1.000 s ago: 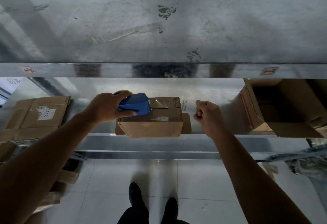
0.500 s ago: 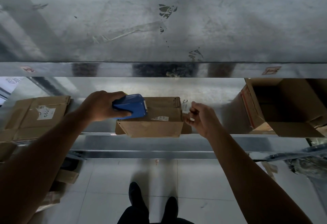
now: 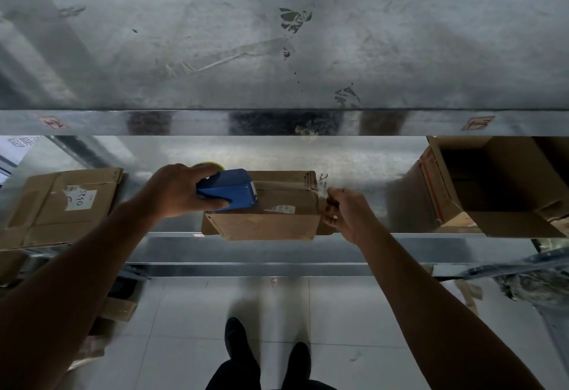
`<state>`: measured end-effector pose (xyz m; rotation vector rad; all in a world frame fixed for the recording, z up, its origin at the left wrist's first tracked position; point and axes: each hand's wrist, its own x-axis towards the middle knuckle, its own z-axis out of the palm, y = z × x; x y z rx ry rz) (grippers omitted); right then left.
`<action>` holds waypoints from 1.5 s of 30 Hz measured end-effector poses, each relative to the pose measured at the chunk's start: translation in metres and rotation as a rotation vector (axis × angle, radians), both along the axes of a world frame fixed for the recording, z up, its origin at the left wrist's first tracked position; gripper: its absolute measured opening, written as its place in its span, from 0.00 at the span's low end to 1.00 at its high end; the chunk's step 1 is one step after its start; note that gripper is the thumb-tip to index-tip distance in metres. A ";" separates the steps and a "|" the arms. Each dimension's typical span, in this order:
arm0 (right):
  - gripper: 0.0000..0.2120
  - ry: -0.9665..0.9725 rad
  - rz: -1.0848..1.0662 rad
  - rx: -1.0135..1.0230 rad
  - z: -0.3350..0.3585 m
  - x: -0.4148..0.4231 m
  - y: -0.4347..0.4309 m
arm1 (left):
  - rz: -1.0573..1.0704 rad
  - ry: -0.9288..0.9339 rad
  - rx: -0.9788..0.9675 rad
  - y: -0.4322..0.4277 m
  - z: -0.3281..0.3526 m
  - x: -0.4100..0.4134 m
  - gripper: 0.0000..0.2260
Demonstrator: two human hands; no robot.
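Across the upper half of the view ran the scuffed metal upper shelf [image 3: 277,35]; below it lay the lower shelf [image 3: 354,161], which carried all cartons. At 3 o'clock from centre stood an open carton [image 3: 492,186], its mouth facing the viewer; at 9 o'clock lay a labelled carton [image 3: 61,205], well apart from the centre. The small cardboard box [image 3: 271,214] sat at centre on the front edge of the lower shelf, between the two hands. The hands were apart, one at each end of this box; the left hand [image 3: 178,189] gripped the blue tape dispenser [image 3: 228,189], which rested on the box top at its 9 o'clock end; the right hand [image 3: 345,214], fingers curled, pinched the box at its 3 o'clock end, just beside crinkled clear tape [image 3: 321,185]. At 6 o'clock, dark shoes [image 3: 237,346] stood on the tiled floor.
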<state>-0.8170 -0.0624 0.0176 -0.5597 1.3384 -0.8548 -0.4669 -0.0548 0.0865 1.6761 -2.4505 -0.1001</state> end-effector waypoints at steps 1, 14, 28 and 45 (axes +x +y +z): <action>0.09 0.033 0.001 -0.005 -0.004 0.003 0.001 | -0.005 -0.009 -0.010 0.000 0.000 -0.001 0.34; 0.20 0.230 0.189 0.038 -0.017 0.014 0.000 | -0.017 0.007 -0.089 0.004 0.000 -0.010 0.28; 0.35 1.210 0.810 -0.922 -0.009 0.045 0.009 | -0.034 -0.003 -0.080 0.004 -0.003 -0.008 0.24; 0.29 1.384 0.756 -0.604 0.003 0.085 -0.006 | -0.037 -0.010 0.057 -0.022 0.024 -0.005 0.32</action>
